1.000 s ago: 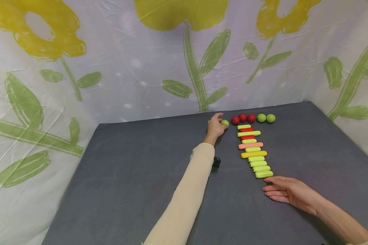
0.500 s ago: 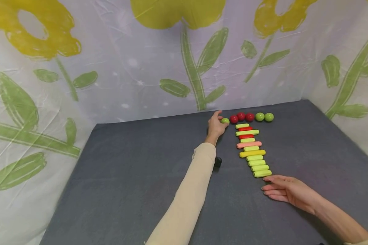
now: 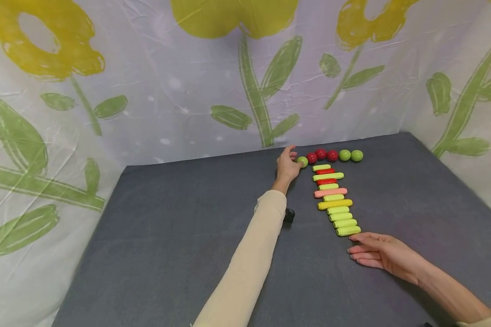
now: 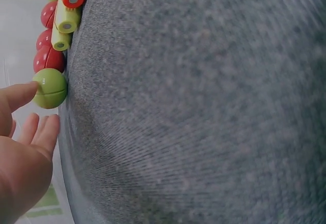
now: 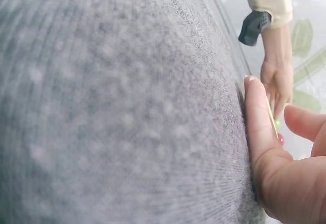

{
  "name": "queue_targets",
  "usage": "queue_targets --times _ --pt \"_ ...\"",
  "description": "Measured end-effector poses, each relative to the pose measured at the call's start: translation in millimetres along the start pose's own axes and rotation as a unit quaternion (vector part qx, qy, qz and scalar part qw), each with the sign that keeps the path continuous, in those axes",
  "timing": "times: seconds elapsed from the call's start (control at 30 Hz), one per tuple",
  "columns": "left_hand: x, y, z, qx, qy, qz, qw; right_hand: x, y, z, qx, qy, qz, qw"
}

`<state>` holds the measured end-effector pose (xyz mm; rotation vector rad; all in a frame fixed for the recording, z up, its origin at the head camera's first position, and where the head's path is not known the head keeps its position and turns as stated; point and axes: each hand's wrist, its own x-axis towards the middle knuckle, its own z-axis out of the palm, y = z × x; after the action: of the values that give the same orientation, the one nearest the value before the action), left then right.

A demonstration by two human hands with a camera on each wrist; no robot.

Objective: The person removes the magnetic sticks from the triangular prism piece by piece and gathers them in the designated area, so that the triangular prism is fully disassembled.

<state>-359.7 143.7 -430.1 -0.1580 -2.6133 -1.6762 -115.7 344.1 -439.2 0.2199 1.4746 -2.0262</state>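
Observation:
A light green ball [image 3: 302, 162] lies at the left end of a row beside a red ball [image 3: 311, 158]. My left hand [image 3: 288, 167] is right there: in the left wrist view the thumb reaches the ball's side, while the other fingers are spread below and apart from it. Below the row runs a ladder-like column of plastic rods in yellow-green, red, pink and yellow [image 3: 334, 204]. Holding nothing, my right hand [image 3: 386, 254] rests with loosely extended fingers on the table, fingertips by the column's nearest yellow-green rod [image 3: 348, 231].
Two more red balls [image 3: 332, 156] and two green balls [image 3: 357, 156] continue the row to the right. The dark grey table [image 3: 180, 227] meets a flower-printed cloth [image 3: 180, 91] at the back. A black device [image 3: 289, 215] sits at the left wrist.
The green ball has moved right, up to the red ball, and the left hand's fingers have parted from it. The right hand has stayed by the nearest rod.

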Motion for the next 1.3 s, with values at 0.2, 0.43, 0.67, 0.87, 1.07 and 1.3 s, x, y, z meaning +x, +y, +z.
queue_targets --times 0.2,0.43,0.67,0.87,1.07,1.3 --pt "1.9 -1.5 1.3 0.011 0.003 -0.008 0.9999 -0.2 0.2 -0.3 0.002 -0.007 -0.007 1.0" --pt "0.5 -1.7 -1.0 0.025 -0.001 -0.017 0.9995 -0.3 1.1 1.5 0.002 -0.01 -0.008 1.0" --pt "-1.0 -1.0 -11.4 0.03 -0.007 -0.006 0.9995 1.1 3.2 0.8 -0.002 -0.022 -0.011 1.0" --pt "1.4 -0.9 -40.3 0.076 -0.024 0.024 0.9966 -2.2 1.5 -11.3 0.081 -0.19 -0.072 0.976" --pt "3.9 -2.2 -86.2 0.169 -0.057 0.066 0.9817 -2.5 -20.6 -15.9 0.101 -0.306 -0.202 0.925" --pt "3.0 1.4 -140.7 0.326 -0.056 0.094 0.939 -5.0 -79.1 -8.2 -0.366 0.052 -0.248 0.895"
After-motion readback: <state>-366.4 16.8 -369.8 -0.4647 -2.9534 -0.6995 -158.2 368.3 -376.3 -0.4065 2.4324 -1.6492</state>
